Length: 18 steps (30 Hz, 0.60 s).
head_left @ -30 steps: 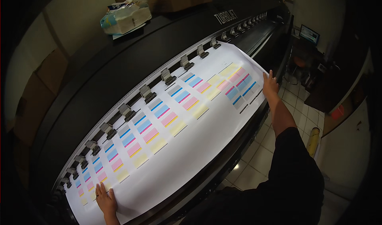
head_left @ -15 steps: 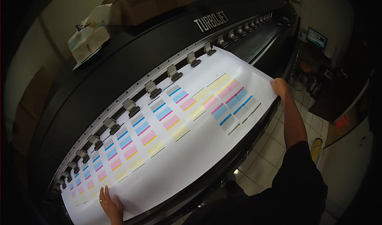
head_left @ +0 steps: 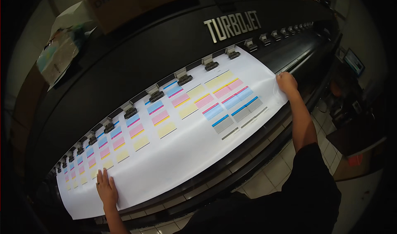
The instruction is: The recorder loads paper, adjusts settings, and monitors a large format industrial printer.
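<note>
A wide white printed sheet [head_left: 182, 151] lies over the front of a large black printer [head_left: 136, 56]. Blocks of blue, pink, yellow and grey stripes run across it in columns. Its far edge passes under a row of pinch rollers [head_left: 155, 94]. My left hand [head_left: 107, 189] rests on the sheet's lower left part, fingers stretched out and flat. At the right edge, my right hand [head_left: 287, 84] is closed around the sheet, creasing it slightly there.
A cardboard box [head_left: 111, 10] and a plastic-wrapped packet [head_left: 60, 58] sit on top of the printer. Off to the right are a monitor [head_left: 354, 63] and a red object [head_left: 355, 159] low down. Pale floor tiles [head_left: 269, 176] show below the printer's dark front rail [head_left: 206, 201].
The sheet has slid toward the printer, so the upper stripes now lie under or behind the rollers. Both hands have moved along with it. My view has shifted too.
</note>
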Motion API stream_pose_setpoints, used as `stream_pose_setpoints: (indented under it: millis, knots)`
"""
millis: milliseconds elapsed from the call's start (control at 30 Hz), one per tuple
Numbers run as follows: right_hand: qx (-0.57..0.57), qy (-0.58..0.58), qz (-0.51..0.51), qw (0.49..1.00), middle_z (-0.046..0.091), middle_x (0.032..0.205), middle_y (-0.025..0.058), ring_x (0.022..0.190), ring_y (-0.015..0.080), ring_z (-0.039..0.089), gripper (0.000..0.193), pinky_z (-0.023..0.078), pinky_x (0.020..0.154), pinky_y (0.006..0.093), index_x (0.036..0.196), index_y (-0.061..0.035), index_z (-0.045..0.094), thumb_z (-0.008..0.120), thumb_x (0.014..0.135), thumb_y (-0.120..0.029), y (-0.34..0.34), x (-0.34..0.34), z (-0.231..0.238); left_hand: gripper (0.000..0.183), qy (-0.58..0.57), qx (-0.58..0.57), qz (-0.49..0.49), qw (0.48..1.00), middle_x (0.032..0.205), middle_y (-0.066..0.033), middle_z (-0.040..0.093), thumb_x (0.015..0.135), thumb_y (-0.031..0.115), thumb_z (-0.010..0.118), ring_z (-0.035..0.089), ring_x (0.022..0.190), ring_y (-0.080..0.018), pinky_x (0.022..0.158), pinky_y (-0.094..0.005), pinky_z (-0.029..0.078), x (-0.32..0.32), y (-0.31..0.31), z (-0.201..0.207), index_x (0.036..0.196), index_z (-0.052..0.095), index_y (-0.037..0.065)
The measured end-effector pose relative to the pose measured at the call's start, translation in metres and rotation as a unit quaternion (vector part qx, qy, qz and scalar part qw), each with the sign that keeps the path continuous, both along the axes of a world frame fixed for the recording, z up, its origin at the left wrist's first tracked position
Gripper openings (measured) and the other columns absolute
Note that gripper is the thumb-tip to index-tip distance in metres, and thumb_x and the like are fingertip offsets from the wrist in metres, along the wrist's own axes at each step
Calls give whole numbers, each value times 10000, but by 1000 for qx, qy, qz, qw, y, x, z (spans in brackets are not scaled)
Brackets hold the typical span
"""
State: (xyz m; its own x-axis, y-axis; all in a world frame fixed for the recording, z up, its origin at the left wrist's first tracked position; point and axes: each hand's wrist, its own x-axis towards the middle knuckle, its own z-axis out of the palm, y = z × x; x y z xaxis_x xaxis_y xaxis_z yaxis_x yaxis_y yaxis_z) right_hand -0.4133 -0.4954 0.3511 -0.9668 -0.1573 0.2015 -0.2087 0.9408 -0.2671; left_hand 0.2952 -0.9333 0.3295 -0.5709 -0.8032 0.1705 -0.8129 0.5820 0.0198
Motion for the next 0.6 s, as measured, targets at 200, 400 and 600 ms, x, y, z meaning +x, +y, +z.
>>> stream_pose_setpoints:
  millis: [200, 400, 600]
  knots:
    - [-9, 285, 243, 927, 570, 1267, 156, 1266, 367, 487, 429, 375, 1032, 510, 1257, -55, 540, 685, 895, -234, -64, 69, -32, 476, 32, -34, 29, 998, 1470, -203, 481, 996, 331, 526, 459, 1342, -405, 1095, -528, 350, 3, -12, -3, 1421, 507, 118]
    - [-12, 188, 431, 882, 401, 1519, 170, 1453, 401, 290, 522, 156, 1171, 602, 1399, -56, 491, 536, 965, -341, -81, 209, -64, 645, 200, -72, 434, 875, 1592, -258, 215, 1001, 467, 500, 302, 1447, -404, 1139, -568, 278, 80, 43, -69, 1508, 359, 95]
    - [-1, 240, 406, 881, 449, 1497, 169, 1435, 408, 329, 524, 194, 1168, 576, 1394, -30, 505, 455, 994, -365, -94, 212, -85, 627, 478, -118, 384, 781, 1575, -266, 224, 1001, 388, 523, 319, 1430, -408, 1148, -440, 340, 119, 2, -91, 1488, 352, 32]
